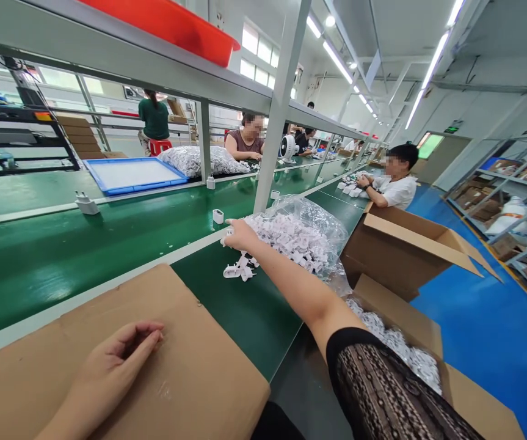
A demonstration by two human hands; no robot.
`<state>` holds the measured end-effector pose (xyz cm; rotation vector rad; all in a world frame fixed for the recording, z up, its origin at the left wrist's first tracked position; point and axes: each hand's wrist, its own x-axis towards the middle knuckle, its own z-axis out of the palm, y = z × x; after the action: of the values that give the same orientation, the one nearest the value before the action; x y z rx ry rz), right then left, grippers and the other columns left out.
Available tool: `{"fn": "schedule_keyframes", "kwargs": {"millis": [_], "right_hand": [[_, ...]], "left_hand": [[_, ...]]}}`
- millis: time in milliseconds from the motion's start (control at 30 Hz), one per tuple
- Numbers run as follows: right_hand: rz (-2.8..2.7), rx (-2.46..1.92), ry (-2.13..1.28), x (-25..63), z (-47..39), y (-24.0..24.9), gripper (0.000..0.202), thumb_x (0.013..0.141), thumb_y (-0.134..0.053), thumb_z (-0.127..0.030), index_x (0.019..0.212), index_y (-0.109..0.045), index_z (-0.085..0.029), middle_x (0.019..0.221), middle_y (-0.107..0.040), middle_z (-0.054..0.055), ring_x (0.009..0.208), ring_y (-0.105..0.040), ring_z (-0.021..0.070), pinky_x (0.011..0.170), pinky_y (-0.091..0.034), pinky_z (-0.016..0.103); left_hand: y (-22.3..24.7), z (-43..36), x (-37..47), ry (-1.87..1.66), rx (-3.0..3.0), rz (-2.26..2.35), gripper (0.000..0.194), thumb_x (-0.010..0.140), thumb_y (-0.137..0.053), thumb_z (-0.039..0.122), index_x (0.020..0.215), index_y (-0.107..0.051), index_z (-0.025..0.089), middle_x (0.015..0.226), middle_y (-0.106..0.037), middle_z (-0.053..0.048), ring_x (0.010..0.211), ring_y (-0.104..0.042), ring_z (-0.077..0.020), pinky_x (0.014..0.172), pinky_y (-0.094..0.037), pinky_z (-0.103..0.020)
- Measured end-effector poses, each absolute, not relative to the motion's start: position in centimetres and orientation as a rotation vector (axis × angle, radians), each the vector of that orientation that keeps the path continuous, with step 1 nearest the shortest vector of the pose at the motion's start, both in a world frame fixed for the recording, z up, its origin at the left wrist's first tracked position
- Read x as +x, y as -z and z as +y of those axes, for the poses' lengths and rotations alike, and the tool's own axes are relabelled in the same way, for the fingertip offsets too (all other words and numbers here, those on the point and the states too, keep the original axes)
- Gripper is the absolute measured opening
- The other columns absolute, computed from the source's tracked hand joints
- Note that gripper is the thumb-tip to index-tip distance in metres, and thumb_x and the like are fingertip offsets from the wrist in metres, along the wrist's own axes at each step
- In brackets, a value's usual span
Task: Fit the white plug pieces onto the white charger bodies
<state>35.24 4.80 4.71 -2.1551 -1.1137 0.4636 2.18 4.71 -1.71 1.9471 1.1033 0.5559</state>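
Observation:
My right hand point(241, 236) reaches forward over the edge of the green belt, index finger stretched out. Its other fingers curl round a small white plastic part point(227, 234), mostly hidden. Just beyond the fingertip a white charger housing point(218, 216) with a dark opening stands on the belt. A heap of white plastic parts point(297, 241) spills from a clear plastic bag point(331, 223) beside my right forearm, and a few loose parts point(241, 269) lie below the hand. My left hand point(123, 357) rests on a cardboard sheet or box point(190, 373), fingers curled to the thumb, nothing visible in them.
A two-pin white plug point(87, 203) stands on the green belt point(153, 226). Beyond lie a blue tray point(137, 174) and a filled bag point(203, 160). A metal post point(275, 134) rises ahead. Open cartons point(396, 244) stand at right. Several people sit along the line.

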Motion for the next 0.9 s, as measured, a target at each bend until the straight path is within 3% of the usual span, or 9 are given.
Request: {"fn": "schedule_keyframes", "kwargs": {"millis": [100,200,400,533,767,900], "right_hand": [[-1.238,-2.407,-0.401,35.5,5.9,-4.9,0.052,0.062,-0.078,-0.013,0.112,-0.067,-0.017,0.132,-0.061,0.018,0.116,-0.062,0.0358,0.093,-0.051,0.043],[-1.344,-2.564,-0.348,35.3,6.8,-4.7,0.046,0.066,-0.075,-0.01,0.111,-0.066,-0.015,0.135,-0.057,0.022,0.114,-0.063,0.0368,0.091,-0.052,0.046],[-1.619,-2.577,-0.276,34.9,6.3,-4.4,0.053,0.08,-0.065,-0.016,0.131,-0.052,-0.025,0.125,-0.067,0.011,0.114,-0.064,0.0297,0.086,-0.052,0.039],[-1.785,-2.507,-0.231,33.9,4.8,-4.5,0.047,0.086,-0.059,-0.021,0.132,-0.05,-0.024,0.128,-0.066,0.01,0.117,-0.062,0.029,0.087,-0.051,0.037],[-2.046,-2.429,-0.41,31.3,3.0,-6.2,0.063,0.066,-0.077,-0.02,0.126,-0.057,-0.021,0.124,-0.068,0.012,0.103,-0.068,0.0296,0.073,-0.054,0.031],[-2.115,-2.368,-0.425,30.1,2.7,-6.2,0.067,0.07,-0.075,-0.024,0.134,-0.054,-0.023,0.137,-0.059,0.015,0.106,-0.068,0.0306,0.076,-0.054,0.033]], "left_hand": [[1.7,4.6,2.2,-0.561,1.952,1.085,0.048,0.066,-0.061,0.067,0.086,-0.073,0.025,0.09,-0.076,-0.004,0.077,-0.07,-0.0224,0.061,-0.055,-0.023],[1.6,4.6,2.1,-0.568,1.971,1.06,0.046,0.068,-0.061,0.066,0.085,-0.073,0.025,0.089,-0.077,-0.004,0.078,-0.07,-0.0225,0.065,-0.056,-0.023],[1.5,4.6,2.0,-0.555,2.002,1.056,0.045,0.071,-0.059,0.064,0.087,-0.073,0.025,0.089,-0.076,-0.003,0.075,-0.07,-0.0212,0.063,-0.056,-0.022],[1.8,4.7,2.0,-0.547,1.991,1.057,0.044,0.071,-0.06,0.063,0.088,-0.073,0.025,0.092,-0.077,-0.003,0.08,-0.071,-0.0213,0.064,-0.056,-0.021],[2.3,5.0,1.9,-0.552,1.998,1.043,0.045,0.071,-0.061,0.064,0.089,-0.073,0.024,0.09,-0.077,-0.003,0.078,-0.071,-0.0214,0.063,-0.056,-0.021],[2.1,4.9,1.9,-0.549,2.005,1.026,0.044,0.073,-0.063,0.064,0.09,-0.073,0.025,0.091,-0.077,-0.003,0.078,-0.071,-0.0222,0.061,-0.056,-0.022]]}}
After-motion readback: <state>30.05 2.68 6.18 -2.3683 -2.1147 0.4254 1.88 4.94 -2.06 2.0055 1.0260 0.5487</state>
